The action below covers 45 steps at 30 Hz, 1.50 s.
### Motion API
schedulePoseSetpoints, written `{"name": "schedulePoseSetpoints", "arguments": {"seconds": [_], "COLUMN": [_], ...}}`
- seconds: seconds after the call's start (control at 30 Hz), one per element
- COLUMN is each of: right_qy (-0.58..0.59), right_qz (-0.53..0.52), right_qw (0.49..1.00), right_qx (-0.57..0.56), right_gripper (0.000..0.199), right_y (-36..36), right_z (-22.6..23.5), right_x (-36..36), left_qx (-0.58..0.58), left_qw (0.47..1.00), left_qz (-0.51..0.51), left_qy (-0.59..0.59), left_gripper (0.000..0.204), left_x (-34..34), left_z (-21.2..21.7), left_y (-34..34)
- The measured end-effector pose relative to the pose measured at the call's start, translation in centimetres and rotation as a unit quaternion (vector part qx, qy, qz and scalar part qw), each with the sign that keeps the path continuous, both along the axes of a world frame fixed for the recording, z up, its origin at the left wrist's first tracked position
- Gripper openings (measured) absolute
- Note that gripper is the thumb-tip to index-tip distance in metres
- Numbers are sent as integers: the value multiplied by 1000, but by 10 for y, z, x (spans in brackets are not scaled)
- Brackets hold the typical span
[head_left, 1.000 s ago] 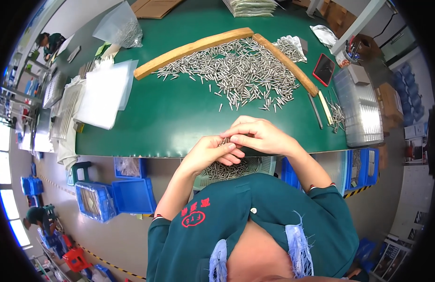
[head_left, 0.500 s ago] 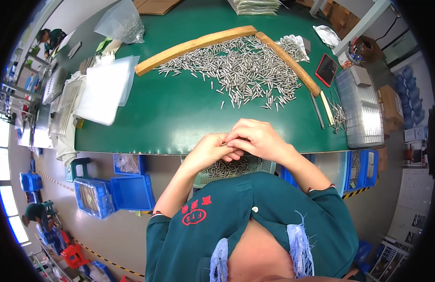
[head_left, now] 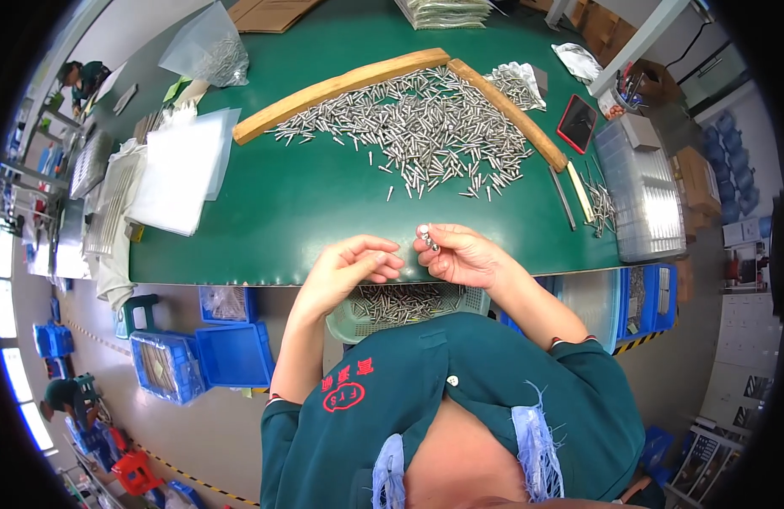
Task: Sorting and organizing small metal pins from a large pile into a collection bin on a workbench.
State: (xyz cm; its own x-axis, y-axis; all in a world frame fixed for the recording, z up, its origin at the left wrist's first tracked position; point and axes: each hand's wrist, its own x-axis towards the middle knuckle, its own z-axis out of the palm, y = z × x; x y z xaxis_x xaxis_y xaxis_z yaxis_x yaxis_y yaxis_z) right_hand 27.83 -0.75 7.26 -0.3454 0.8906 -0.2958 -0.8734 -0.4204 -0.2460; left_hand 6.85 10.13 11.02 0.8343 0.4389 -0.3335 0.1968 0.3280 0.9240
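Note:
Between the thumb and fingers of my right hand is a small bunch of metal pins, their shiny round ends showing. My left hand is apart from it, just to the left over the table's near edge, fingers loosely curled and apart with nothing visible in them. Below both hands, against my body, a pale green basket holds many similar pins. Farther back on the green table lies a wide loose heap of metal pins.
Two wooden bars border the heap. On the right are a red-edged phone, thin rods and clear plastic boxes. Translucent sheets lie left, near a bag of pins. Blue crates stand below.
My hands have moved apart, the left one going left. The bunch of pins now shows in my right hand, and more of the basket is visible. The whole view has shifted slightly.

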Motion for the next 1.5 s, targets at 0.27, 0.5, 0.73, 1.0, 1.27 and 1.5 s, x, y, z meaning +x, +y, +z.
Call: {"name": "schedulePoseSetpoints", "arguments": {"seconds": [0.27,0.5,0.73,1.0,1.27,1.5], "right_qy": [-602,-765,-897,-879,-867,-875], "right_qz": [126,-2,-72,-42,-22,-1], "right_qw": [751,624,433,456,469,434], "right_qx": [240,160,59,132,167,215], "right_gripper": [25,23,20,19,16,14], "right_y": [-8,3,27,15,-8,-21], "right_z": [4,9,-2,-1,10,8], "right_x": [-9,1,21,16,10,10], "left_qx": [134,376,575,578,580,590], "left_qw": [988,912,802,811,812,805], "left_qz": [70,62,69,25,-12,-30], "left_qy": [28,148,147,89,67,60], "left_gripper": [23,23,49,34,26,17], "left_x": [-3,31,84,68,50,53], "left_z": [-19,-28,-49,-51,-41,-44], "left_y": [15,21,28,10,7,3]}}
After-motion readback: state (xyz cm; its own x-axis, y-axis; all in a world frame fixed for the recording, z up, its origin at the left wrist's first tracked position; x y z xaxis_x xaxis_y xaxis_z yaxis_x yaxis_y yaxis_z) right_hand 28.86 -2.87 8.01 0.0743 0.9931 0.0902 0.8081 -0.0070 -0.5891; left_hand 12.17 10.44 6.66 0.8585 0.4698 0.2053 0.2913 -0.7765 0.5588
